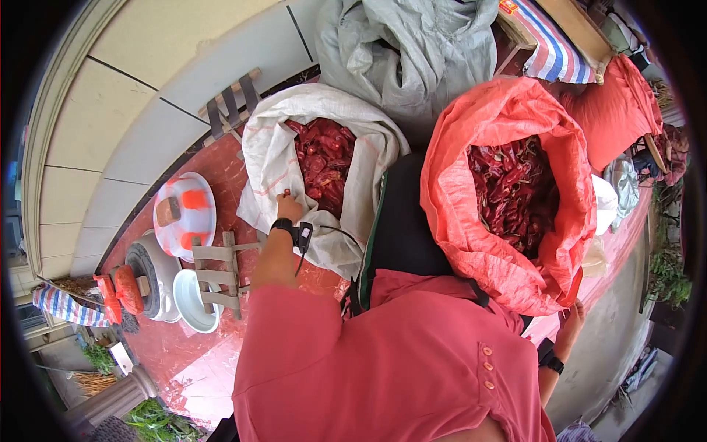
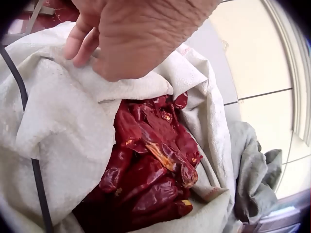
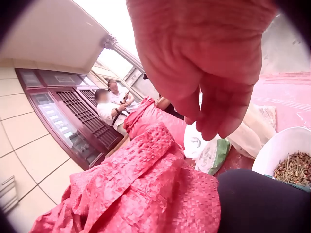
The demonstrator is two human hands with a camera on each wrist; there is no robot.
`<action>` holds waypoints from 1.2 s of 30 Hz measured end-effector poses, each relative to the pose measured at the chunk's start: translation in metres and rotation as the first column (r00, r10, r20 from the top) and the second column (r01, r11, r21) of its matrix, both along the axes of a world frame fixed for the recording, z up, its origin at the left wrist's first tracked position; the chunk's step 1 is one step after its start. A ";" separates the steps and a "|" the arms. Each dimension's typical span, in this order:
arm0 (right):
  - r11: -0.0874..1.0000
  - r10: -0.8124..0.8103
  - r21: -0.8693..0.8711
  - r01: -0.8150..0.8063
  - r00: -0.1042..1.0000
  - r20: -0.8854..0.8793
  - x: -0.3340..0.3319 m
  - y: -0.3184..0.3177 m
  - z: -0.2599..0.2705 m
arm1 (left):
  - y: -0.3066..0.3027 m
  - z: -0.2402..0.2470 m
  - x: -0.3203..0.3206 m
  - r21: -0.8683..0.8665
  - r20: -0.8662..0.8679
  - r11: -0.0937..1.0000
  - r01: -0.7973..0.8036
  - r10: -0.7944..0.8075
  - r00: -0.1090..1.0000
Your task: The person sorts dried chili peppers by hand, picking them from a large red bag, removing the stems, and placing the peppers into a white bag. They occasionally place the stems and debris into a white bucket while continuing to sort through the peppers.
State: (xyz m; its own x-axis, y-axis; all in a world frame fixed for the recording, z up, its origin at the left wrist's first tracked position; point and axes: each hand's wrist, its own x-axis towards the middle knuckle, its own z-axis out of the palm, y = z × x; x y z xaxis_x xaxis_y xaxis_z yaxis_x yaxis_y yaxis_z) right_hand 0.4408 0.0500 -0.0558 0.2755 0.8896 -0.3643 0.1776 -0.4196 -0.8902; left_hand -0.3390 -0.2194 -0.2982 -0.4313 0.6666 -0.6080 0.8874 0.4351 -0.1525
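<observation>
At the near left rim of a white woven sack (image 1: 269, 158), my left hand (image 1: 289, 208) holds the rolled-down edge. The left wrist view shows that hand (image 2: 138, 36) with its fingers bent against the cloth. Dried red chilies (image 2: 146, 179) lie inside, just below the fold. My right hand (image 1: 572, 322) is low at the outer right side of a red woven sack (image 1: 449, 169), which holds more dried chilies (image 1: 512, 191). In the right wrist view the hand (image 3: 204, 68) has loosely extended fingers, with nothing in them, over the red sack's cloth (image 3: 146, 184).
A large grey sack (image 1: 412, 66) stands behind both chili sacks. On the left are a small wooden stool (image 1: 217, 276), a pale blue basin (image 1: 190, 298) and a red-and-white basin (image 1: 206, 206). A white tub (image 3: 267, 155) of chili scraps stands right. Two people (image 3: 114, 104) are farther off.
</observation>
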 end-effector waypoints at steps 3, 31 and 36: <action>0.999 -0.004 0.051 0.003 1.000 0.024 0.012 0.012 0.002 | -0.009 0.028 0.020 0.594 0.122 0.626 -0.506 0.551 0.826; -0.149 0.956 0.005 -0.989 -0.143 0.256 -0.278 -0.013 0.032 | 0.245 0.259 0.294 0.842 0.359 0.522 0.136 -0.730 0.581; 0.017 0.876 0.085 -0.996 0.056 0.479 -0.253 -0.010 0.047 | 0.299 0.194 0.287 0.754 0.191 0.565 0.334 -0.675 0.712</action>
State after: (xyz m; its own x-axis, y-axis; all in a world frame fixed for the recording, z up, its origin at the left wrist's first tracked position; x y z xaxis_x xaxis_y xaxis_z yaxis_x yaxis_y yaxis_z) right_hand 0.1877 0.0397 -0.0083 -0.8950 0.4321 -0.1106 0.3687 0.5773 -0.7286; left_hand -0.0519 0.0797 -0.1038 0.2907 0.9560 0.0388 0.8716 -0.2814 0.4015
